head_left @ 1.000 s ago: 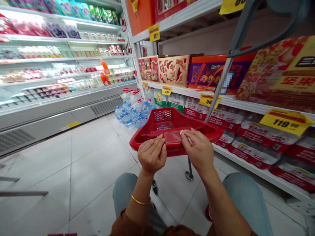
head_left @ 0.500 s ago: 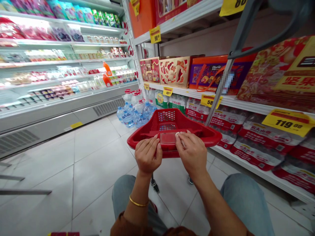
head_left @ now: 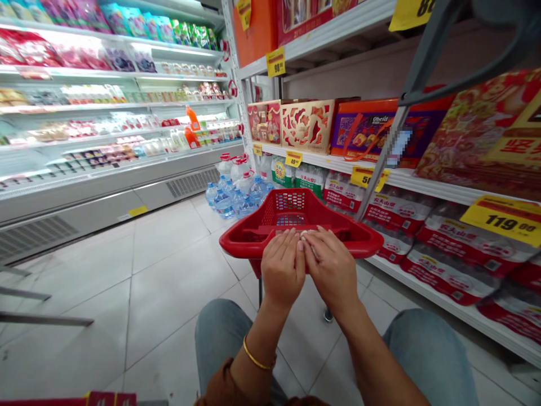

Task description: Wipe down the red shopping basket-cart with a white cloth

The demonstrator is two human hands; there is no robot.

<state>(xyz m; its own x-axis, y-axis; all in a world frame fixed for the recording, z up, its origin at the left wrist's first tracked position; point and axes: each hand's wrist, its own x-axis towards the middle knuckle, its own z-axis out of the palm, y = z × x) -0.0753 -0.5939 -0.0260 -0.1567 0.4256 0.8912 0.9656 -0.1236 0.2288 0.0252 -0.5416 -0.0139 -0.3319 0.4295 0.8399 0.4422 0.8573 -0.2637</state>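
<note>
My left hand (head_left: pixel 283 268) and my right hand (head_left: pixel 332 265) meet in front of the near rim of a red plastic shopping cart basket (head_left: pixel 240 239). The fingers of both are curled, knuckles up, thumbs side by side. A small white scrap (head_left: pixel 305 232) pokes out between the fingertips, pinched by my right hand; its kind is too small to tell. What my left fingers close on is hidden. Behind the knuckles lies the basket's red handle bar (head_left: pixel 262 230), partly covered.
A metal pole (head_left: pixel 382 163) with a dark grey handle rises at the basket's right. Shelves with gift boxes (head_left: pixel 306 127) and bottled-water packs (head_left: pixel 452 262) line the right side. Blue water jugs (head_left: pixel 228 200) stand on the floor beyond. A refrigerated display case (head_left: pixel 105 197) runs along the left.
My left hand has moved right along the handle bar until it meets my right hand. My right hand has stayed nearly in place. The view has shifted slightly left.
</note>
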